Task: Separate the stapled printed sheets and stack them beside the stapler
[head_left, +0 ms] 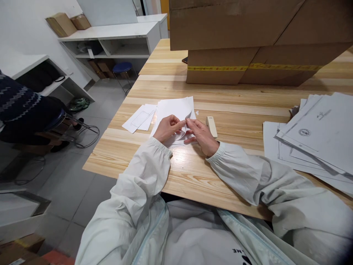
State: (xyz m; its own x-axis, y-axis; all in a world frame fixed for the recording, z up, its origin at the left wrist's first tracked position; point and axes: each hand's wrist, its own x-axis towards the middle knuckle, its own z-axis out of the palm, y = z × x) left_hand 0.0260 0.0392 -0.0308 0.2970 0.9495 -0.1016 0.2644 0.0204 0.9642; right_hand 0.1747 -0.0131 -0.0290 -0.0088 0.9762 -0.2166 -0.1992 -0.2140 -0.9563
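Observation:
White sheets of paper (172, 106) lie stacked on the wooden table in front of me. My left hand (168, 129) is closed on the paper, thumb and fingers pinching it near the right side. Close against it, my right hand (200, 134) pinches a lifted, curled part of the same paper between thumb and forefinger, its other fingers bent below. Just beyond the right hand rests a cream stapler (211, 127). A small torn scrap of paper (196, 112) lies beside the sheets. Left of the stack are smaller white cards (140, 117), one with a drawn outline.
Large cardboard boxes (215, 66) stand at the back of the wooden table (132, 154). At the right is a messy pile of printed sheets (317, 129). A person (22, 106) sits on a stool at the left. White shelves (110, 31) and a blue stool (122, 67) are farther off.

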